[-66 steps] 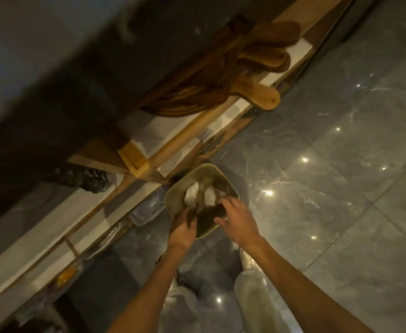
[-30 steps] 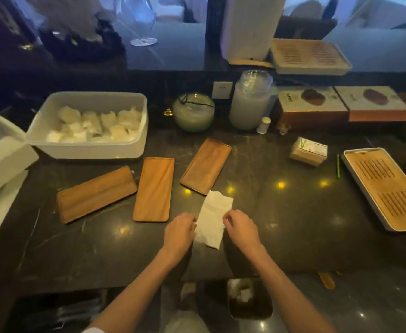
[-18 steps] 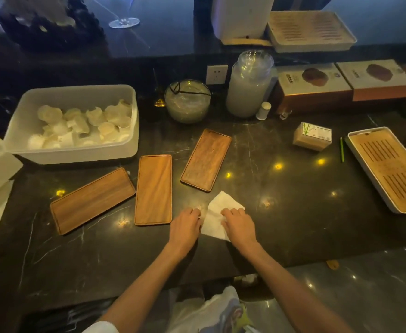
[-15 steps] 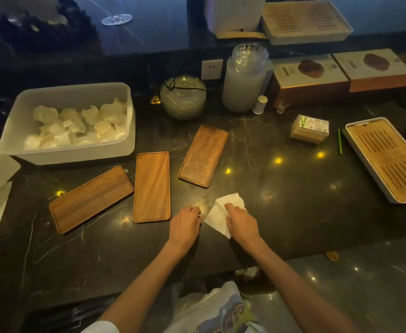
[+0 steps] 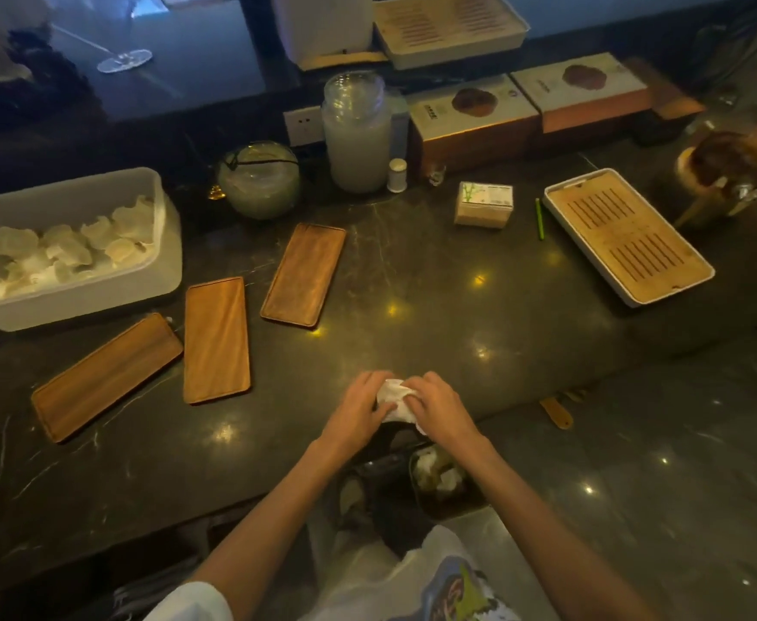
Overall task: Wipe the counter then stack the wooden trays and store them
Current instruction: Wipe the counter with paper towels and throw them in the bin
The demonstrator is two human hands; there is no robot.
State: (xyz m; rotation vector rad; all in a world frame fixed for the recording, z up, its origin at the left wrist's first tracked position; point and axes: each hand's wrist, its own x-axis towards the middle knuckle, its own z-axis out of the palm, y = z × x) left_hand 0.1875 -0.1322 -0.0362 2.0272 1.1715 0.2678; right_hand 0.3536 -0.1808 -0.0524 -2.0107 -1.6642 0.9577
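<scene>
Gripping a crumpled white paper towel point(image 5: 394, 398) between them, the left hand point(image 5: 358, 412) and the right hand point(image 5: 439, 407) meet at the near edge of the dark marbled stone worktop point(image 5: 434, 307), both with fingers curled around the wad. Three flat rectangular wooden trays lie unstacked on the left half of the worktop: the leftmost wooden tray point(image 5: 105, 376) sits angled near the left edge, the middle wooden tray point(image 5: 216, 340) lies just beside it and nearly touching at one corner, and the third wooden tray point(image 5: 304, 274) rests further back, apart from the others. Behind the leftmost one, a white plastic tub point(image 5: 168, 257) holding pale crumpled pieces stands at the worktop's left edge. Along the back edge stand a round glass jar point(image 5: 258, 181), a tall frosted glass canister point(image 5: 357, 134) and two brown-and-white boxes point(image 5: 475, 116). Near the right edge lies a slatted bamboo tray in a white frame point(image 5: 627, 235), with a small tissue box point(image 5: 484, 203) beside it. Below the worktop's near edge sits a small bin point(image 5: 443, 486) with white scraps inside.
</scene>
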